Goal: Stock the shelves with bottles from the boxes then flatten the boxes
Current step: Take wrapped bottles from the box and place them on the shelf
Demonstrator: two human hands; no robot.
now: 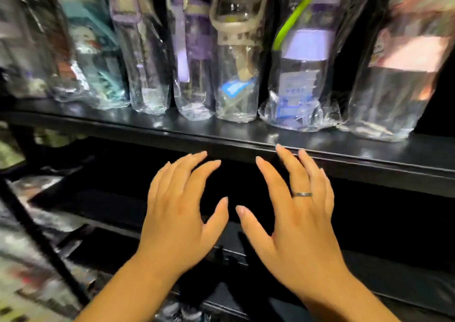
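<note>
Several bottles in clear plastic wrap stand in a row on the black upper shelf (246,134): a teal one (96,51), a purple-strapped one (192,55), a beige-handled one (236,51), one with a green strap (300,63) and a pink-labelled one (403,70). My left hand (179,213) and my right hand (300,213) hover side by side below the shelf's front edge, fingers spread and straight, holding nothing. The right hand wears a ring. No box is in view.
Under the hands lies a dark lower shelf (369,272). A black upright post (44,243) runs down the left side, with more wrapped goods (32,260) stacked to its left. The picture is blurred towards the edges.
</note>
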